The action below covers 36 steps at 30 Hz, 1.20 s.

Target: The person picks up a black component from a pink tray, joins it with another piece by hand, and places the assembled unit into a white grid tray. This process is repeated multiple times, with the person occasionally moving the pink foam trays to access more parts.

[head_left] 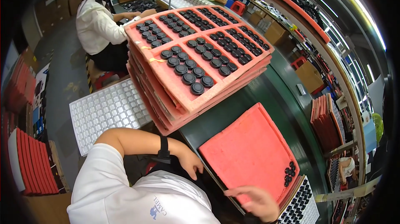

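Observation:
My left hand point(191, 164) hangs by the near edge of the bench, beside a shallow pink foam-lined tray point(246, 149). Its fingers point down, loosely apart, and I see nothing in them. Over the near right corner of that tray is my right hand point(257, 204), smeared by motion. Its fingers look spread, with nothing visible between them. A small cluster of black round parts point(288, 174) lies at the tray's right side. Behind it rises a stack of pink trays point(183, 117); the top one has compartments filled with black round caps point(189, 78).
A white plastic tray with many pockets point(110, 109) lies left of the stack. Another white tray point(310, 207) with rows of black parts sits at the lower right. The green belt point(277, 86) runs behind the pink tray. A co-worker point(100, 23) sits at the far left.

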Tool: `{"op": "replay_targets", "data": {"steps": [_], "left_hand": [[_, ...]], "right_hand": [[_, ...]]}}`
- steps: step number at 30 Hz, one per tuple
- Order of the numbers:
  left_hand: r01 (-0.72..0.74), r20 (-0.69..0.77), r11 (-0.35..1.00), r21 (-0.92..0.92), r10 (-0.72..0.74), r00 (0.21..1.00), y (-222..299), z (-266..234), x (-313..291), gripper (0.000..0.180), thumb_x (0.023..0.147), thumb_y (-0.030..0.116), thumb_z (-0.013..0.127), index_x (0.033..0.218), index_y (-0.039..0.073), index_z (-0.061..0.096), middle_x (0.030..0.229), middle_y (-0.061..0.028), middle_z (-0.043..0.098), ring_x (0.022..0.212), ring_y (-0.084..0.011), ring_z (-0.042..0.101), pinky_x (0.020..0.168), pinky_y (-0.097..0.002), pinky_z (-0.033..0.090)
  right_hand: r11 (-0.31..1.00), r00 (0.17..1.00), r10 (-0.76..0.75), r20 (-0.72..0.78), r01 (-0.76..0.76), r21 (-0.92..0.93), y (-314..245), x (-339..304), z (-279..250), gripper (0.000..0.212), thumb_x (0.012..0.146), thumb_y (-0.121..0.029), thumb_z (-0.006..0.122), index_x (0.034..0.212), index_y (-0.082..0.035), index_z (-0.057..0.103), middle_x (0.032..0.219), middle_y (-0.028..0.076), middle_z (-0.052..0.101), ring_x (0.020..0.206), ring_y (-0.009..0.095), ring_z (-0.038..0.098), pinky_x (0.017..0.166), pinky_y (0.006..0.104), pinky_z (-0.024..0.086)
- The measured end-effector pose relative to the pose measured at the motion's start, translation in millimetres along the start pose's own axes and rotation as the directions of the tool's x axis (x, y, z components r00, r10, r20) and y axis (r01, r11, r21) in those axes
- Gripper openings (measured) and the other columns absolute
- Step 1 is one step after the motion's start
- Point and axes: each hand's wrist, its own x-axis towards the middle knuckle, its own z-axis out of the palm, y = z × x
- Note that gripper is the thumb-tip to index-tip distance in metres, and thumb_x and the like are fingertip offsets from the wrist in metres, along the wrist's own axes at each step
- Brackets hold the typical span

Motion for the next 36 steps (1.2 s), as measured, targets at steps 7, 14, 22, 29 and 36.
{"op": "replay_targets", "data": {"steps": [7, 14, 22, 29, 36], "left_hand": [[-0.441, -0.04, 0.897, -0.037, 0.439, 0.898, 168, -50, -48, 0.04, 0.086, 0.027, 0.061, 0.115, 0.0, 0.053, 0.106, -0.0147, 0.061, 0.094, -0.0224, 0.06, 0.08, -0.0334, 0.049], [-0.505, -0.525, 0.863, -0.026, 0.418, 0.742, 273, -146, -65, 0.019, 0.087, 0.017, 0.059, 0.096, 0.0, 0.06, 0.089, -0.0065, 0.064, 0.079, -0.012, 0.061, 0.071, -0.0264, 0.049], [-0.709, -0.869, 0.667, 0.231, 0.469, 0.158, 383, -335, -65, 0.017, 0.084, 0.014, 0.058, 0.089, -0.001, 0.064, 0.087, -0.0104, 0.065, 0.076, -0.0153, 0.062, 0.058, -0.0256, 0.051], [-0.273, -0.94, 0.899, 0.341, 0.325, -0.103, 338, -454, -53, 0.022, 0.081, 0.019, 0.057, 0.088, -0.001, 0.064, 0.081, -0.0125, 0.066, 0.077, -0.0211, 0.064, 0.068, -0.0314, 0.052], [0.449, -0.779, 0.723, 0.525, 0.621, -0.091, 304, -519, -22, 0.027, 0.073, 0.023, 0.059, 0.085, 0.001, 0.067, 0.087, -0.0173, 0.066, 0.083, -0.0281, 0.063, 0.076, -0.0342, 0.05]], "right_hand": [[0.502, 0.766, -0.259, -0.588, 0.627, 0.596, 15, 70, -84, 0.023, 0.094, -0.027, 0.044, 0.091, -0.007, 0.057, 0.076, 0.005, 0.057, 0.069, 0.016, 0.052, 0.063, 0.0304, 0.043], [0.272, 0.781, 0.12, -0.613, 0.568, 0.777, 158, 117, -146, 0.017, 0.088, -0.018, 0.048, 0.085, -0.006, 0.061, 0.077, 0.005, 0.056, 0.069, 0.015, 0.051, 0.065, 0.0281, 0.044], [0.068, 0.854, 0.1, -0.511, 0.507, 0.859, 157, 105, -148, 0.014, 0.085, -0.018, 0.051, 0.083, -0.007, 0.059, 0.078, 0.005, 0.055, 0.072, 0.017, 0.048, 0.067, 0.0293, 0.042], [0.024, 0.85, 0.153, -0.505, 0.507, 0.861, 160, 110, -148, 0.012, 0.085, -0.017, 0.051, 0.081, -0.008, 0.058, 0.075, 0.005, 0.053, 0.069, 0.017, 0.047, 0.064, 0.0299, 0.039], [0.045, 0.832, 0.202, -0.517, 0.52, 0.853, 156, 107, -149, 0.011, 0.083, -0.016, 0.051, 0.08, -0.008, 0.057, 0.071, 0.005, 0.051, 0.066, 0.018, 0.044, 0.063, 0.0299, 0.038]]}}
